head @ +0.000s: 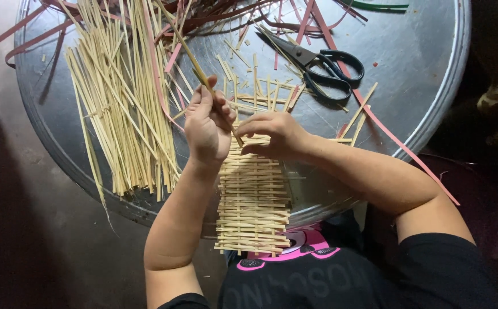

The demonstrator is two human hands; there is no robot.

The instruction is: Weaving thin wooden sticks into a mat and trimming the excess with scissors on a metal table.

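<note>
Clearly the matter turns on one long strip (194, 57), pinched in the grip of the left hand (206, 123). Its long axis runs from about eleven o'clock, far out over the loose pale strips (117, 114) on the round metal bench (420, 68), down toward five o'clock, where its near end meets the top edge of the woven mat (253, 200). The left hand is clenched around the strip, thumb and fingers closed on it just above the weave. The mat lies lengthwise from twelve to six o'clock, its lower end hanging off the bench toward the person's chest. At three o'clock from the left hand, the right hand (275, 134) presses flat on the mat's upper rows, fingers curled on the weave, holding it rather than the strip. Black scissors (323, 66) lie well apart at one o'clock.
</note>
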